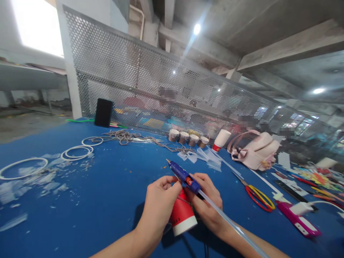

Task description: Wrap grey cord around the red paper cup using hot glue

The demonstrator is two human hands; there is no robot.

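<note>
A red paper cup (183, 211) with a white band is held low over the blue table, tilted, its banded end toward me. My left hand (161, 200) is closed at the cup's far end, thumb and fingers pinched together; exactly what lies between the fingertips is hidden. In my right hand (206, 200) is a blue hot glue gun (185, 175), its nozzle pointing away to the upper left. A long clear glue stick (231, 224) runs out of its back. Across the cup near my right fingers passes a thin grey cord (187, 199).
White rings (77, 153) and plastic scraps (51, 182) lie left. Grey cord (123, 138), several small cups (184, 137), stacked paper cups (221, 139) and a pink bag (259, 150) line the back. Scissors (259, 198) and a purple power strip (298, 219) lie right, before a mesh divider (120, 64).
</note>
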